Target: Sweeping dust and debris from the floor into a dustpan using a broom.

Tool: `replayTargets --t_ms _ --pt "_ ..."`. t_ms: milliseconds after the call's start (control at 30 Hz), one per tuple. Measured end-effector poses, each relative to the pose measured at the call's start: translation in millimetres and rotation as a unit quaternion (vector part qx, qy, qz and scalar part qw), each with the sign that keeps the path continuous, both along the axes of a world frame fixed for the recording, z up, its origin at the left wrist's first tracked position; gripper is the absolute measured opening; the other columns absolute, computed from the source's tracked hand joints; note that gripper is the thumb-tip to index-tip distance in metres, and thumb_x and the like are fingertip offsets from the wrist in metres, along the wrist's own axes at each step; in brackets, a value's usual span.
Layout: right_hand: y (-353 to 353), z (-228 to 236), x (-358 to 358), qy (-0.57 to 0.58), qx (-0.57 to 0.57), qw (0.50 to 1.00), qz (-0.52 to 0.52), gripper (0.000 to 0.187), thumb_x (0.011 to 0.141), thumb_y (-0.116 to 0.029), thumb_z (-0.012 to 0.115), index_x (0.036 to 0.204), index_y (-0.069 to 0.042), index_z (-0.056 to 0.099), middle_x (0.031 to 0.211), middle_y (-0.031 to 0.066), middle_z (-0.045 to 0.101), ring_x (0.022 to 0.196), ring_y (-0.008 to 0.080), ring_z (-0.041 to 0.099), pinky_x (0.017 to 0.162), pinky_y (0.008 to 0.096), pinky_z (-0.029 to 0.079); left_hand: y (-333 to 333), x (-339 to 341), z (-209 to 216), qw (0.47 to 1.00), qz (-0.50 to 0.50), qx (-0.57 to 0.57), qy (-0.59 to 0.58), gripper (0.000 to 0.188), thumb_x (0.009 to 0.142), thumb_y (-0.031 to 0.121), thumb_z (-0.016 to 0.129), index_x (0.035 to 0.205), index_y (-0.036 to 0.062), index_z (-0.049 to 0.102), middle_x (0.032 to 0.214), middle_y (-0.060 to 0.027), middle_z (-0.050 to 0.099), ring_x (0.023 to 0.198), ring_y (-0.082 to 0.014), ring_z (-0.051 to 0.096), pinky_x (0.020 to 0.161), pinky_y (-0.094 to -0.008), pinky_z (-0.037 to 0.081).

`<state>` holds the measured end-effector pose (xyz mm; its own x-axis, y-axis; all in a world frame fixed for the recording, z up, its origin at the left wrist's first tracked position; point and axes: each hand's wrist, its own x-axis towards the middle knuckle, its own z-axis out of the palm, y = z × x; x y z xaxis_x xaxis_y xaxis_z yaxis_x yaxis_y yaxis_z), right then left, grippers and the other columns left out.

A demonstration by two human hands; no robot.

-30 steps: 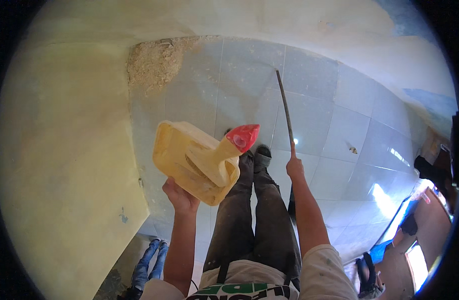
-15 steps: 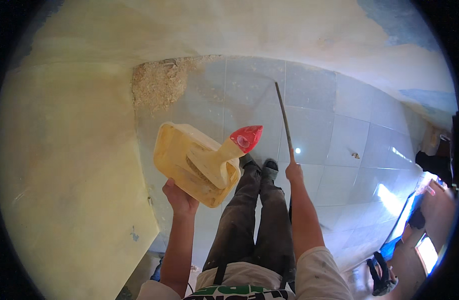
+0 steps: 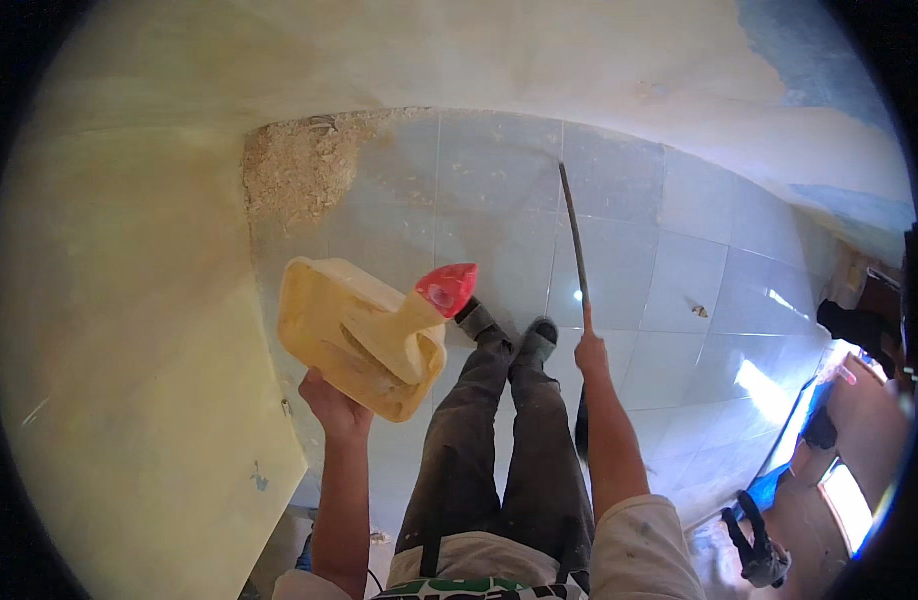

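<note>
My left hand [image 3: 337, 404] grips the near edge of a tilted, yellowish-cream plastic tub [image 3: 329, 285], thumb on its rim. Inside leans a tool with a cream handle [image 3: 415, 318] and a red pointed end [image 3: 449, 288]. Its lower part lies in the tub, and its kind is not clear. My right hand [image 3: 591, 352] is closed around the lower end of a long, thin, dark stick-like tool [image 3: 576, 235] with a brownish grip. That tool points up and away over the floor, its far end close to the foot of the far wall.
Pale grey tiles [image 3: 619, 260] cover the floor. Crumbly beige debris [image 3: 299, 170] is heaped in the far left corner. A yellowish wall [image 3: 139, 330] rises at my left, and a patchy cream wall [image 3: 459, 55] stands ahead. Dark items [image 3: 859, 330] and a blue sheet [image 3: 769, 488] lie at the right.
The tub and the tool in it have moved left and slightly down in my left hand. My feet stand farther apart. The stick-like tool keeps nearly the same place in my right hand.
</note>
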<state>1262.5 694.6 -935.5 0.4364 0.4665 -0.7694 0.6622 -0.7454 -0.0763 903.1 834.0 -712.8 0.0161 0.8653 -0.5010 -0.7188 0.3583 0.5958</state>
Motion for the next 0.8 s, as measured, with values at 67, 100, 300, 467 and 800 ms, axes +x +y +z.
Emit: replayTargets --t_ms 67,100,300,467,800 --pt "37 -13 18 0.005 0.054 0.999 0.001 0.079 0.085 -0.004 0.043 0.141 -0.033 -0.006 0.080 0.0291 0.059 0.077 0.0425 0.060 0.067 0.0515 0.048 3 9 -2 0.999 0.023 -0.021 0.001 0.059 0.082 0.036 0.053 0.126 0.0002 0.038 0.122 -0.0124 0.050 0.109 -0.0241 0.052 0.091 -0.0391 0.047" --pt "59 -21 30 0.009 0.059 0.998 -0.011 0.079 0.085 -0.003 0.042 0.141 -0.032 -0.005 0.079 0.0291 0.059 0.075 0.0428 0.060 0.065 0.0517 0.048 5 15 -4 0.998 0.047 -0.042 0.004 0.059 0.082 0.036 0.052 0.127 0.0007 0.037 0.123 -0.0123 0.049 0.110 -0.0246 0.052 0.091 -0.0392 0.046" --pt "37 -7 76 -0.008 0.064 0.994 0.093 0.080 0.082 0.001 0.040 0.142 -0.026 -0.004 0.077 0.0296 0.059 0.067 0.0423 0.060 0.062 0.0495 0.049 2 54 3 0.991 0.120 -0.060 0.004 0.062 0.081 0.038 0.054 0.130 0.0042 0.036 0.128 -0.0124 0.045 0.113 -0.0259 0.049 0.091 -0.0413 0.046" --pt "29 2 109 0.044 0.040 0.995 0.078 0.081 0.082 0.001 0.041 0.141 -0.030 -0.005 0.076 0.0291 0.059 0.066 0.0407 0.060 0.055 0.0493 0.050 4 78 23 0.987 0.154 -0.046 0.006 0.065 0.079 0.038 0.056 0.131 0.0051 0.035 0.129 -0.0114 0.044 0.116 -0.0254 0.046 0.094 -0.0425 0.043" --pt "16 -8 126 0.054 0.010 0.995 0.083 0.079 0.083 -0.001 0.039 0.141 -0.035 -0.002 0.083 0.0282 0.059 0.073 0.0392 0.061 0.058 0.0483 0.050 -57 117 17 0.978 0.205 -0.030 -0.009 0.067 0.078 0.039 0.057 0.132 0.0069 0.035 0.130 -0.0105 0.044 0.117 -0.0265 0.046 0.095 -0.0447 0.042"
